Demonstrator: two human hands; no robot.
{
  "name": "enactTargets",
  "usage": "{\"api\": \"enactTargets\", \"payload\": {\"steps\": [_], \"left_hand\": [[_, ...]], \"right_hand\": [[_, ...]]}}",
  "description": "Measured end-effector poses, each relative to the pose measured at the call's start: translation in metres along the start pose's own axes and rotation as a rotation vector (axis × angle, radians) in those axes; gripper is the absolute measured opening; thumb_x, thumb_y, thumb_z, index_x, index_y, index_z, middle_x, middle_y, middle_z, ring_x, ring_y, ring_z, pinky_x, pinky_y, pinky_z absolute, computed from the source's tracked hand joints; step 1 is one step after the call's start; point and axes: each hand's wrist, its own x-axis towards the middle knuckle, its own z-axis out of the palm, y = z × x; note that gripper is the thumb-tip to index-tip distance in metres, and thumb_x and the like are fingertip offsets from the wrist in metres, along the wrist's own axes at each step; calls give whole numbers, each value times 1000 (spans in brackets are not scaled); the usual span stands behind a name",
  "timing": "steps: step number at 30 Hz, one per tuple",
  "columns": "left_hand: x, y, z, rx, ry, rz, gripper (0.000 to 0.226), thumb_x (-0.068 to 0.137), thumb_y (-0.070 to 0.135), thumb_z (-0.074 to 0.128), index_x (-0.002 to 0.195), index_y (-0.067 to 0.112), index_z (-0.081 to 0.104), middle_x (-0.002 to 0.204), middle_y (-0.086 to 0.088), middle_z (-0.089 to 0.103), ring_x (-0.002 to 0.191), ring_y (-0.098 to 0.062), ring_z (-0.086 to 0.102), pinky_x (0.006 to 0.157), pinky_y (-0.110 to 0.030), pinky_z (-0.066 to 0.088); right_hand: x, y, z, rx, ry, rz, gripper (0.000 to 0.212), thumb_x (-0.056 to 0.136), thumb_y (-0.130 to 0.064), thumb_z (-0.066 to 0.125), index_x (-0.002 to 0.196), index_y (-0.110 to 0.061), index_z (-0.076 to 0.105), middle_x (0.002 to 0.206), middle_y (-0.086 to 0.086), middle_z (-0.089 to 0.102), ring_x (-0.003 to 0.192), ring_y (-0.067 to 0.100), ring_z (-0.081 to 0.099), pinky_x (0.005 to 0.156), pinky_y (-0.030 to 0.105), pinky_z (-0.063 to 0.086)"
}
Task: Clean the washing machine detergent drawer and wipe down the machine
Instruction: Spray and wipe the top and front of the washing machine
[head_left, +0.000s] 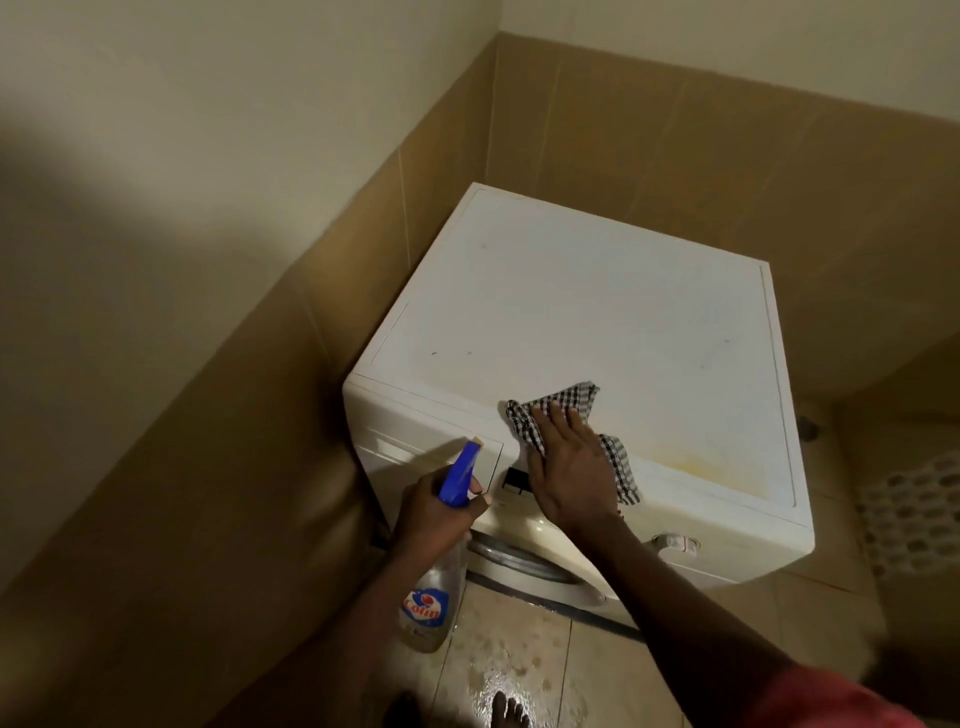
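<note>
Wet floor, tiled corner, stained washer top; right hand flat on cloth, left hand around bottle.

One machine, one cloth, one spray bottle.

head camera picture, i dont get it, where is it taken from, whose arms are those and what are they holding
This one picture comes from a camera worn on a person's head, looking forward and down, so the two arms reaching in from below are the wearer's own; no robot is involved. The white box is a front-loading washing machine in a tiled corner, seen from above. The right hand lies flat on a checked cloth, pressing it onto the front edge of the machine's top. The left hand has its grip round a spray bottle with a blue trigger head, held in front of the closed detergent drawer. A yellowish stain shows on the top near its front right.
</note>
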Motion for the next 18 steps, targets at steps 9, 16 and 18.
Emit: {"api": "enactTargets", "payload": {"steps": [9,16,18], "left_hand": [[1,-5,-27,-5,38,-37,22,79,14,79,84,24,61,84,-4,67,72,-14,67,55,-18,56],[-3,-6,-41,-33,20,-41,19,81,15,78,86,24,61,84,-7,69,63,-14,64,54,-21,52],[-2,-5,-45,-29,32,-41,18,80,17,79,85,24,64,85,-7,71,65,-18,66,60,-28,56]], "right_hand": [[1,-21,9,15,-6,-63,54,96,-37,36,146,-15,40,150,13,42,139,33,37,116,42,26],[-13,-51,20,32,-4,-71,54,97,-35,35,148,-15,38,152,12,38,142,32,32,118,43,21],[-9,-55,20,33,-16,-93,57,96,-38,29,148,-16,38,153,12,37,143,31,32,118,43,22]]}}
